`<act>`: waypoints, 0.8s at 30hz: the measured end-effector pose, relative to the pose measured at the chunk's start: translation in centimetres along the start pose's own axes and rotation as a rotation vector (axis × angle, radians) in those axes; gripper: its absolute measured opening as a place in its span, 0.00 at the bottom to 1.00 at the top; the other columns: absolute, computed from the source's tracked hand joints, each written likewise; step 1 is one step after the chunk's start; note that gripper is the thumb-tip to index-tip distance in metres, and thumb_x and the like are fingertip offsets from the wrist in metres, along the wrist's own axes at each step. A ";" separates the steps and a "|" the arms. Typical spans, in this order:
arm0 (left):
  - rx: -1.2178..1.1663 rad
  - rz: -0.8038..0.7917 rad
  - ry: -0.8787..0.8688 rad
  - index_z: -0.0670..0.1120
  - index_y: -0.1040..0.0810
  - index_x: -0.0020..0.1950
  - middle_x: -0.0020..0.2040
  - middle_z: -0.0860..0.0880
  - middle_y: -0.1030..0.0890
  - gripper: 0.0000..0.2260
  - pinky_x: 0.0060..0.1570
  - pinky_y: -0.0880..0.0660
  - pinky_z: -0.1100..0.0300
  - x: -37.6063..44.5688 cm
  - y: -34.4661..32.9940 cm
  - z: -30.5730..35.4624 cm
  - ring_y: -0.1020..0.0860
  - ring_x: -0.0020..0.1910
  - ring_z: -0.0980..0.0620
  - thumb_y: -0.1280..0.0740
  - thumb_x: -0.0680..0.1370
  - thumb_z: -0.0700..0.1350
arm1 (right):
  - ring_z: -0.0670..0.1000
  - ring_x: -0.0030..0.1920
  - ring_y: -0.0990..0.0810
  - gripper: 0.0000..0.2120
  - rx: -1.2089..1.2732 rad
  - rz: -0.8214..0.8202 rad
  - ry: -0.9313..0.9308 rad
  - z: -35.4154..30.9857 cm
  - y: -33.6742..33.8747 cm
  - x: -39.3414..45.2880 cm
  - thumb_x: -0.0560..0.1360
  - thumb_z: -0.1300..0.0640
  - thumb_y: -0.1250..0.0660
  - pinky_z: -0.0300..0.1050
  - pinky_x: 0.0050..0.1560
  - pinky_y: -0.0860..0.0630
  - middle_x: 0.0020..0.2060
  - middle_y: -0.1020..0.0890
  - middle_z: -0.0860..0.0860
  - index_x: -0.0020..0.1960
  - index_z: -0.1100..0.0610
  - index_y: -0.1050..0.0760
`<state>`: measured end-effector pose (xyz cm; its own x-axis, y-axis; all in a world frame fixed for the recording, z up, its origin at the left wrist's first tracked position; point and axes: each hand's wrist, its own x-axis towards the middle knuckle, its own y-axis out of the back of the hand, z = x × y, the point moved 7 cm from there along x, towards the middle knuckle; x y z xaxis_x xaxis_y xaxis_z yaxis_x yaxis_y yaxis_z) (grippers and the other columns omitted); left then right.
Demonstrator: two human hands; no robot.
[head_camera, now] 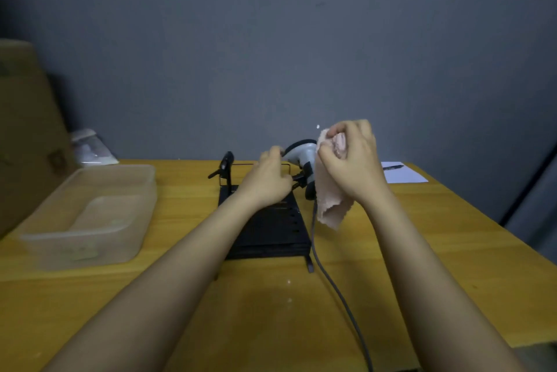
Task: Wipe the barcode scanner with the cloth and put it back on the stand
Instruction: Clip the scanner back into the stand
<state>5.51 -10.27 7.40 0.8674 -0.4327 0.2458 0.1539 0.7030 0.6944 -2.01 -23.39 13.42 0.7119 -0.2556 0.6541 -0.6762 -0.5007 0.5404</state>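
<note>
A grey and black barcode scanner (pixel 299 155) hangs over the far end of a black stand (pixel 272 227) in the middle of the table. Its grey cable (pixel 331 281) runs toward me along the stand's right side. My left hand (pixel 269 180) grips the scanner from the left, fingers curled around it. My right hand (pixel 351 157) holds a pale pink cloth (pixel 331 205) bunched against the scanner's right side, with the cloth's loose end hanging down. The cloth and my hands hide much of the scanner.
A translucent plastic tub (pixel 90 215) sits on the yellow wooden table (pixel 271 311) at the left. A cardboard box (pixel 27 130) stands at the far left, a white paper (pixel 404 172) with a pen lies at the back right. A grey wall is behind.
</note>
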 end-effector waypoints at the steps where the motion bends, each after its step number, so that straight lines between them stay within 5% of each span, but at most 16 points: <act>1: -0.133 -0.062 0.022 0.48 0.43 0.75 0.74 0.47 0.37 0.27 0.55 0.32 0.58 -1.1 0.7 0.2 0.29 0.64 0.49 0.39 0.77 0.39 | 0.53 0.60 0.31 0.08 0.062 0.008 0.017 -1.4 -0.1 0.0 0.72 0.57 0.37 0.42 0.53 0.36 0.51 0.33 0.49 0.51 0.56 0.28; 6: -0.612 -0.195 0.073 0.55 0.49 0.76 0.72 0.52 0.35 0.37 0.60 0.24 0.52 -6.0 4.8 -1.1 0.24 0.60 0.52 0.34 0.74 0.37 | 0.47 0.57 0.30 0.09 0.321 -0.052 0.046 -8.3 -3.6 -0.3 0.70 0.56 0.38 0.40 0.58 0.35 0.53 0.32 0.49 0.51 0.52 0.29; 11: -0.729 0.135 0.161 0.46 0.38 0.72 0.62 0.44 0.24 0.25 0.42 0.19 0.62 -7.9 11.7 -7.6 0.20 0.47 0.53 0.34 0.77 0.38 | 0.48 0.58 0.30 0.15 0.526 -0.317 -0.029 -13.1 -11.5 -1.3 0.74 0.62 0.38 0.38 0.53 0.32 0.60 0.36 0.51 0.60 0.53 0.31; 15: -0.802 0.319 0.241 0.41 0.30 0.64 0.52 0.45 0.21 0.14 0.43 0.20 0.63 -9.2 16.4 -13.0 0.20 0.44 0.53 0.38 0.79 0.35 | 0.50 0.46 0.22 0.20 0.608 -0.534 -0.063 -15.8 -18.3 -2.7 0.73 0.63 0.36 0.36 0.31 0.23 0.61 0.37 0.53 0.62 0.50 0.33; 19: -0.651 0.422 0.279 0.41 0.25 0.59 0.52 0.46 0.20 0.11 0.50 0.21 0.53 -9.5 20.4 -16.8 0.19 0.49 0.48 0.39 0.78 0.35 | 0.47 0.59 0.28 0.29 0.595 -0.675 0.052 -18.8 -24.6 -3.6 0.70 0.60 0.29 0.40 0.49 0.21 0.64 0.37 0.51 0.66 0.48 0.35; 22: -0.501 0.517 0.264 0.39 0.23 0.57 0.49 0.47 0.20 0.11 0.49 0.23 0.51 -8.9 23.1 -19.1 0.21 0.47 0.49 0.40 0.77 0.33 | 0.40 0.55 0.27 0.25 0.613 -0.629 0.148 -20.9 -27.6 -2.8 0.70 0.59 0.28 0.29 0.44 0.25 0.62 0.32 0.51 0.64 0.47 0.31; 24: -0.410 0.565 0.276 0.40 0.22 0.55 0.48 0.46 0.20 0.11 0.46 0.23 0.54 -8.4 24.2 -20.9 0.21 0.46 0.49 0.39 0.76 0.33 | 0.45 0.58 0.25 0.26 0.515 -0.611 0.191 -21.2 -30.1 -2.0 0.69 0.55 0.29 0.40 0.54 0.23 0.62 0.28 0.52 0.66 0.51 0.31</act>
<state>11.88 22.17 8.04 0.9455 0.1753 0.2743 -0.2325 0.9534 0.1920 12.92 9.72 7.00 0.8506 0.3073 0.4268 0.0254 -0.8346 0.5503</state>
